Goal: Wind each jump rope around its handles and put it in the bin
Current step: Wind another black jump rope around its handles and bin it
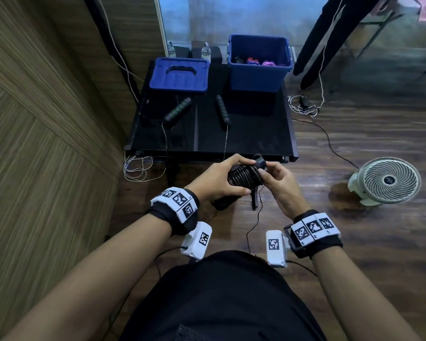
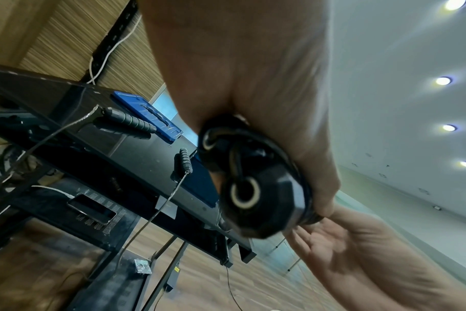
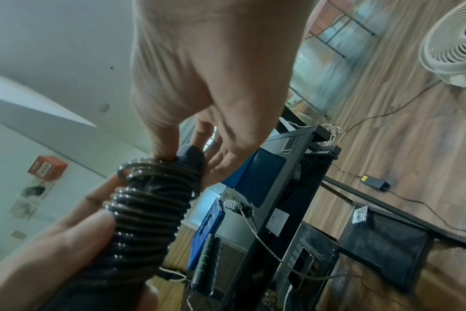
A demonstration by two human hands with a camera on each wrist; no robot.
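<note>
Head view looks down over my forearms to a black table standing on a wood-plank floor, with a wood-panelled wall to my left. At the table's far right corner sits a blue bin, open at the top, with dark, red and purple bundles lying inside it. Its blue lid lies flat at the far left, apart from the bin. A white floor fan stands on the floor to my right, well clear of the table. Nearer me on the tabletop lie two separate black handles of an unwound jump rope, the green-ringed handle on the left and the plain black handle on the right, each tilted, with a thin cord running from it over the table's near edge. Just in front of that edge, above the floor, I hold the wound jump rope between both hands: a pair of black handles side by side with glossy dark cord coiled tightly round them. My left hand is wrapped round the bundle, thumb on top and fingers curled beneath. My right hand pinches the upper end of the bundle, fingertips closed on a small black end piece where the cord finishes.
</note>
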